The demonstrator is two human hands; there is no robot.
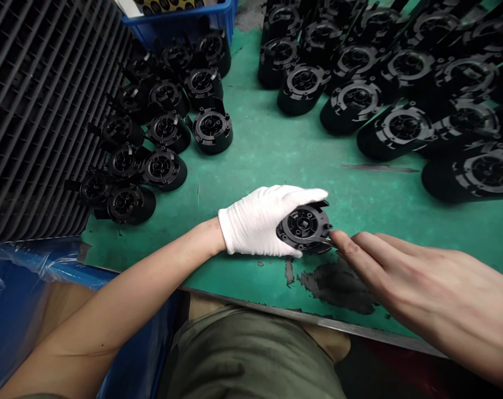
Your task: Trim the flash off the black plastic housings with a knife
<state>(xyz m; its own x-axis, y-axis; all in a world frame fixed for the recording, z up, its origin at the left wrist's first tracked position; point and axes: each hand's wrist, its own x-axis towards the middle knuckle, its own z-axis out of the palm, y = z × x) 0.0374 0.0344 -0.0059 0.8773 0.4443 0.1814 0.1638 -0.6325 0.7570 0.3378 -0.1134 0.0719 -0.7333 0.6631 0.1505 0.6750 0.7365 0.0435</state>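
My left hand [262,221], in a white glove, is wrapped round a round black plastic part [304,226] and holds it tilted just above the green mat [285,149]. My bare right hand [421,288] comes in from the right. Its thumb and forefinger pinch a thin metal tool [325,241] whose tip touches the lower right edge of the part.
Several similar black parts stand in rows at the left [164,130] and in a larger group at the back right [401,83]. A ribbed black panel [39,111] fills the left. A blue bin [180,22] sits at the back. Worn patches [334,282] mark the mat's front edge.
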